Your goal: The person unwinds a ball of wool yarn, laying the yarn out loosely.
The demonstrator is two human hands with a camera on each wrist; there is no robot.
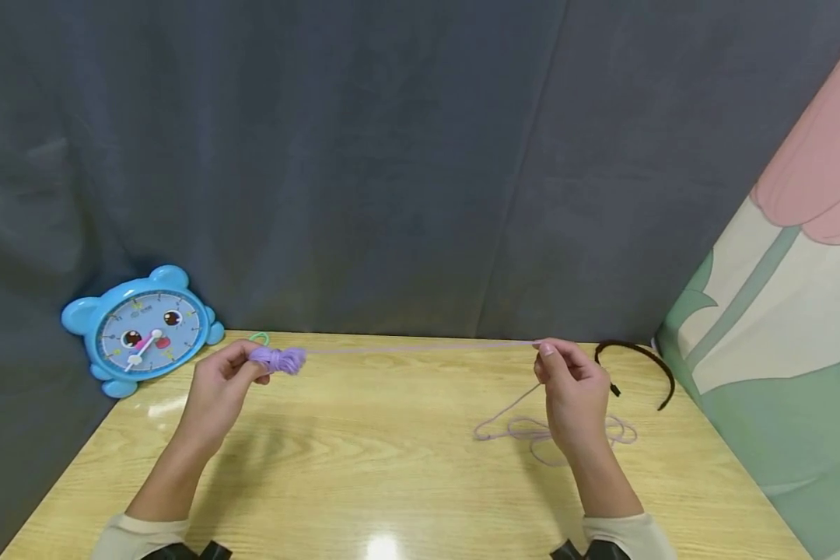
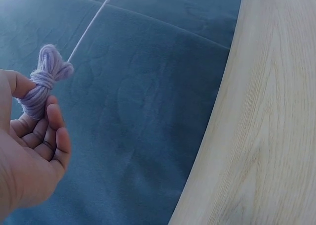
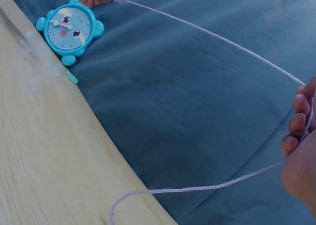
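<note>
"Where's the yarn bundle [image 1: 278,360]?"
"Over the table [image 1: 392,467], pinched by the left hand [image 1: 220,383]. The right hand [image 1: 576,393] seems to pinch its string [image 1: 420,348]."
"Any trouble?"
"Pulling fast might knot the loose loops [image 1: 493,436]."

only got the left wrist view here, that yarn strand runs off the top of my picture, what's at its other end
Observer: The right hand pinches the strand.
Operator: ok and past those fingers, where does it go
Observer: It slopes down to the table.
Operator: anything near my left hand that i'm missing
Observer: Yes, a blue clock shows just left of the left hand in the head view.
</note>
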